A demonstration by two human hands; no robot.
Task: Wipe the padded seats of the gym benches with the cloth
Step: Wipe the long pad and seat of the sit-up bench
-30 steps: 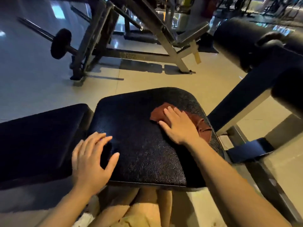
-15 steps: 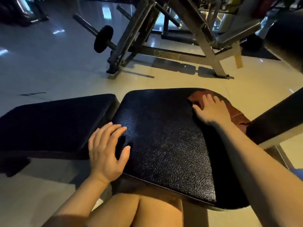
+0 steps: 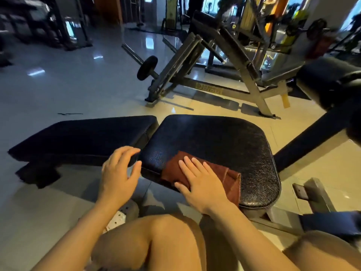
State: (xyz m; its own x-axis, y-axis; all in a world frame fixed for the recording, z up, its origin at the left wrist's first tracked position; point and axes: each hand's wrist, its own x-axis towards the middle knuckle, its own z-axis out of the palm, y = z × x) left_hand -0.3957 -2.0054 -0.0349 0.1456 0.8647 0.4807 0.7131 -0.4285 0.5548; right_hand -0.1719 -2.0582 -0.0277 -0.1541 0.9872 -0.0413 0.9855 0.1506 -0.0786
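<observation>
Cloth lies at the seat pad's near-left corner, its long axis running from upper left to lower right. Left hand, loosely curled, braces the pad's edge (gripping nothing); right hand presses flat on the cloth. Overhanging the edge, it could slip off.

Steel-framed machine behind, weight plate on its bar — glossy tiled floor
</observation>
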